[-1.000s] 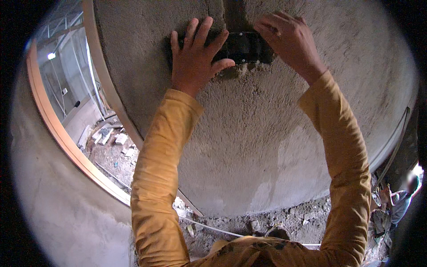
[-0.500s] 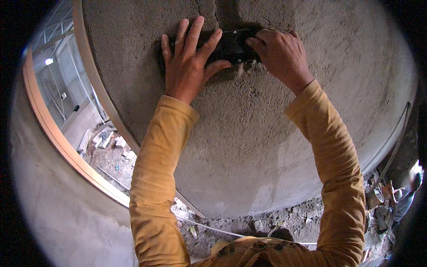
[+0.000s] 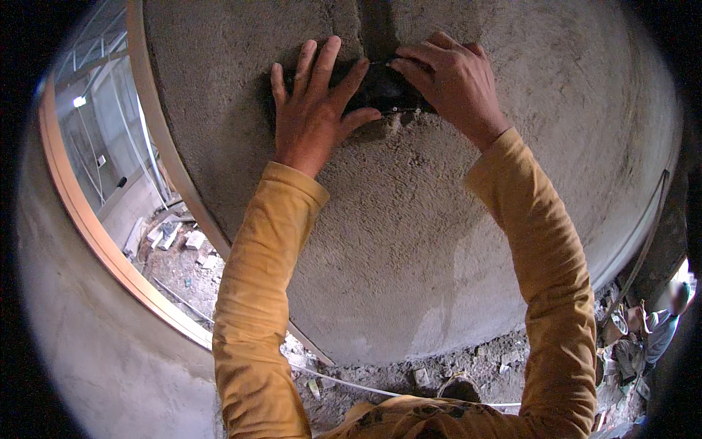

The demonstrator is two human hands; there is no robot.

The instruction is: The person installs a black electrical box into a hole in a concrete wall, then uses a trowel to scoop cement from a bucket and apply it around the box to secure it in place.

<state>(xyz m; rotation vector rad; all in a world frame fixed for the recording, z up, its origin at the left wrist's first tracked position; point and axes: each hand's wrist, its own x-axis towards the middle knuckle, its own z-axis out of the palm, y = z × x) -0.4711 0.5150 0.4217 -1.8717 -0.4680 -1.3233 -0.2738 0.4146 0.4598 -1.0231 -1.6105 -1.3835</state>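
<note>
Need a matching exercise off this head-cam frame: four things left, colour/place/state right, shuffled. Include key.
Things
1. Left hand
2. Right hand
3. Box
4. Door frame

Descriptions
A. Black, just below a dark groove in the wall
B. Fingers bent
C. Orange-brown, curving down the picture's left side
D. Fingers spread

Pairs: 1-D, 2-B, 3-A, 4-C

Left hand (image 3: 313,121) blocking black box (image 3: 386,91), open wall (image 3: 398,234) below
</note>
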